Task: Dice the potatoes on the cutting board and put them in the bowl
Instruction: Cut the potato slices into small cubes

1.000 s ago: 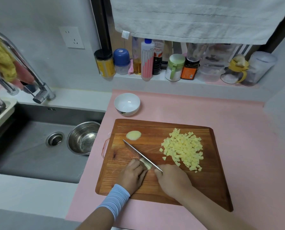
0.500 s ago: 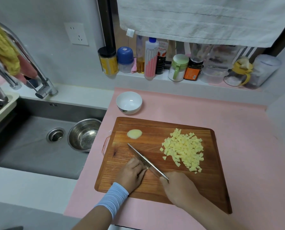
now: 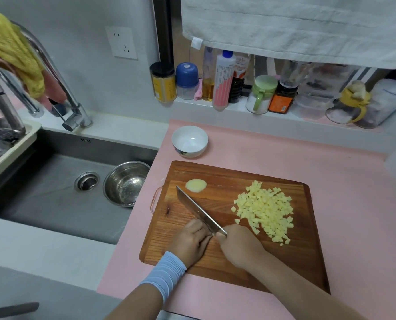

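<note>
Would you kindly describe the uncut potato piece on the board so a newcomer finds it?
Start at the brown wooden cutting board on the pink counter. Near its far left corner, beside the tip of the steel knife blade, lies a pale yellow rounded potato piece. Unlike the heap of small yellow potato cubes on the board's right, it is one smooth oval lying alone.

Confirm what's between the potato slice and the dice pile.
Only bare board between the slice and the dice, in the head view; the knife lies nearer the person.
</note>
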A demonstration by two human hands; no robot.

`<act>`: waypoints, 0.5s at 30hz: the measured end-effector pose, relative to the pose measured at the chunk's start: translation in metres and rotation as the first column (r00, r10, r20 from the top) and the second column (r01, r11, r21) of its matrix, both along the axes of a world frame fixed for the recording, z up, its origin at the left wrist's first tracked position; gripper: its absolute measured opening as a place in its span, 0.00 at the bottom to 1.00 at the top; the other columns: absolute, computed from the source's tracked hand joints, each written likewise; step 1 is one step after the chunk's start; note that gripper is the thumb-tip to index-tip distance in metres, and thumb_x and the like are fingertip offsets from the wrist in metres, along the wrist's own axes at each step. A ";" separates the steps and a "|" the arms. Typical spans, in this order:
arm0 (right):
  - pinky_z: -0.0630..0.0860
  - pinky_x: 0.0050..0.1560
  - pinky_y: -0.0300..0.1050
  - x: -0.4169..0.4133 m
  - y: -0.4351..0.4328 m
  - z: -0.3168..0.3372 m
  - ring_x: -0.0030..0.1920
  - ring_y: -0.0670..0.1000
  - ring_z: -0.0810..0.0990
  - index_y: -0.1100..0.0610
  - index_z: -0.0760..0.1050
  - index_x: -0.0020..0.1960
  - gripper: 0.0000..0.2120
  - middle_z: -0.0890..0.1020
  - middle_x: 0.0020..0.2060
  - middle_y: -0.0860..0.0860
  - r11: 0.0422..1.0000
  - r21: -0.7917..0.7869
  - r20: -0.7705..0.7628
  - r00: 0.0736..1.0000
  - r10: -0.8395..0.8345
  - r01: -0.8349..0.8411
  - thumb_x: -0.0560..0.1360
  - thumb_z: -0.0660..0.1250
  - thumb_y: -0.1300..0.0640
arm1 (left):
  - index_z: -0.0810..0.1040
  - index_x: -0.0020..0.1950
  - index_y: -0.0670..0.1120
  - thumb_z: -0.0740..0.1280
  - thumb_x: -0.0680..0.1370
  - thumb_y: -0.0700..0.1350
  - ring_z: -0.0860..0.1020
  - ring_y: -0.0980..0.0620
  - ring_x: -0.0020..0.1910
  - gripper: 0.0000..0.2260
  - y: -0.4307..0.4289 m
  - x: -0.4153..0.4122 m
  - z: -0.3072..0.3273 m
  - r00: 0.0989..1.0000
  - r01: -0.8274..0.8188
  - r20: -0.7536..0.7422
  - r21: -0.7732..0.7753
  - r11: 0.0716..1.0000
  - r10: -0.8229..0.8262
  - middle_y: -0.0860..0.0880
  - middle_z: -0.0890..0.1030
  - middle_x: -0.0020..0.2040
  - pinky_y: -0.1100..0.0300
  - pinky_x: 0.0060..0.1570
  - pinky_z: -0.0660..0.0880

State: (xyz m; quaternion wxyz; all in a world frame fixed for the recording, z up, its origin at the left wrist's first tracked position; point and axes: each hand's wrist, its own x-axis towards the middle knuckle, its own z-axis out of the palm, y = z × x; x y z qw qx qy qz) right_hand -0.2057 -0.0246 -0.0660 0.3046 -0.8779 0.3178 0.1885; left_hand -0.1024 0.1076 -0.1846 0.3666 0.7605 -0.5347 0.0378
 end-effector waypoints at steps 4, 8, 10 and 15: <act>0.74 0.39 0.46 -0.002 -0.001 0.009 0.41 0.49 0.80 0.49 0.76 0.41 0.15 0.80 0.37 0.46 1.000 -0.004 0.010 1.000 0.001 -0.001 0.83 0.59 0.45 | 0.82 0.44 0.44 0.70 0.78 0.41 0.76 0.52 0.47 0.03 0.000 0.000 0.002 1.000 0.020 0.002 0.006 1.000 -0.020 0.50 0.79 0.45 0.66 0.51 0.74; 0.71 0.35 0.44 -0.007 -0.010 0.027 0.35 0.46 0.78 0.49 0.79 0.42 0.16 0.80 0.34 0.45 0.997 0.029 0.065 0.995 -0.074 0.072 0.83 0.59 0.45 | 0.82 0.47 0.45 0.68 0.78 0.41 0.76 0.53 0.48 0.03 0.004 0.001 0.004 0.998 0.006 -0.057 0.026 1.000 -0.004 0.52 0.78 0.47 0.60 0.49 0.76; 0.67 0.32 0.43 -0.008 -0.018 0.036 0.31 0.47 0.75 0.48 0.74 0.36 0.18 0.77 0.30 0.45 0.994 0.017 0.104 0.989 -0.109 0.108 0.83 0.60 0.46 | 0.81 0.49 0.46 0.67 0.76 0.39 0.76 0.54 0.50 0.06 0.004 0.003 0.007 0.995 -0.044 -0.090 0.016 0.999 0.045 0.54 0.78 0.49 0.60 0.52 0.76; 0.69 0.32 0.44 -0.011 -0.037 0.046 0.33 0.50 0.77 0.51 0.79 0.42 0.17 0.78 0.31 0.47 0.990 -0.055 0.119 0.985 -0.124 0.131 0.83 0.59 0.45 | 0.81 0.53 0.50 0.66 0.72 0.44 0.72 0.56 0.53 0.11 -0.013 0.011 0.031 0.994 -0.043 -0.092 0.153 0.987 0.057 0.58 0.76 0.53 0.60 0.54 0.73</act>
